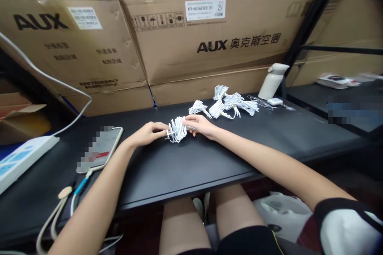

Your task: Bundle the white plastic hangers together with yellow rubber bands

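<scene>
A bundle of thin white strands (178, 129), bent and fanned out, is held just above the dark desk; their exact kind is unclear. My left hand (149, 132) pinches the bundle's left edge with its fingertips. From the right, my right hand (200, 124) closes round the gathered end, its fingers partly hidden behind the strands. Just beyond my right hand lies a similar white bundle (198, 107). More such bundles (234, 100) are heaped a little farther right on the desk.
To the left a phone (103, 152) lies with a cable plugged in, beside a white power strip (26, 157). A cream bottle (272, 81) and a small white case (274, 101) stand at the back right. Large cardboard boxes (167, 59) wall off the rear.
</scene>
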`<state>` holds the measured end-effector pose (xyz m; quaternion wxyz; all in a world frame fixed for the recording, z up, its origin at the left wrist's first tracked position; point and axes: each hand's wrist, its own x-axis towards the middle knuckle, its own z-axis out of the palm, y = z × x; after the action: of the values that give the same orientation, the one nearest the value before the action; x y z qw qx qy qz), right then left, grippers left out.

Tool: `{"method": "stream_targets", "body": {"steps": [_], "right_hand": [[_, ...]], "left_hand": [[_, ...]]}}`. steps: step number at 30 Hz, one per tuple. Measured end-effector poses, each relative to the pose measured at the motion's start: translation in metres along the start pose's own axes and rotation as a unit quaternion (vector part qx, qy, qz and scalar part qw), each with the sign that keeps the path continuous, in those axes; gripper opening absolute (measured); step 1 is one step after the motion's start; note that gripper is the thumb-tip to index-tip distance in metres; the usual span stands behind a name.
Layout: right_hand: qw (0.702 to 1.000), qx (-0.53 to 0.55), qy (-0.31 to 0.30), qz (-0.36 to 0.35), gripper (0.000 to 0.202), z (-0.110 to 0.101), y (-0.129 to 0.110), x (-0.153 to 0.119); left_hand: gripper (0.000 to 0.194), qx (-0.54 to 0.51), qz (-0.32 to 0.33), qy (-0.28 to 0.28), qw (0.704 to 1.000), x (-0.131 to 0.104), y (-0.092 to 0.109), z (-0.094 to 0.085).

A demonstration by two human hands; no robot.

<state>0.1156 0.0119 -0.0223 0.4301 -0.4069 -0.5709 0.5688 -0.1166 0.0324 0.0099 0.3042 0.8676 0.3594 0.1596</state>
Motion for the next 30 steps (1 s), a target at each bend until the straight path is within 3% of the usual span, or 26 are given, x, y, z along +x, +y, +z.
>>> {"method": "stream_targets", "body": {"steps": [14, 17, 21, 25, 30], "right_hand": [[1.0, 0.01, 0.009, -0.004, 0.029, -0.001, 0.003, -0.001], [1.0, -0.007, 0.011, -0.004, 0.027, 0.0, 0.002, -0.002], [0.999, -0.015, 0.031, 0.002, 0.025, 0.002, 0.003, -0.001], [0.999, -0.007, 0.046, 0.005, 0.023, 0.004, 0.004, 0.0], [0.997, 0.046, 0.052, 0.017, 0.021, 0.009, 0.007, -0.001]], "left_hand": [[0.04, 0.094, 0.02, 0.069, 0.993, 0.0, -0.005, 0.023], [0.04, 0.071, 0.038, 0.073, 0.994, 0.002, -0.002, 0.03], [0.042, -0.019, -0.027, 0.101, 0.994, 0.009, 0.001, 0.039], [0.044, -0.093, -0.028, 0.154, 0.983, 0.017, -0.001, 0.048], [0.043, -0.093, -0.075, 0.291, 0.949, 0.019, -0.004, 0.053]]}}
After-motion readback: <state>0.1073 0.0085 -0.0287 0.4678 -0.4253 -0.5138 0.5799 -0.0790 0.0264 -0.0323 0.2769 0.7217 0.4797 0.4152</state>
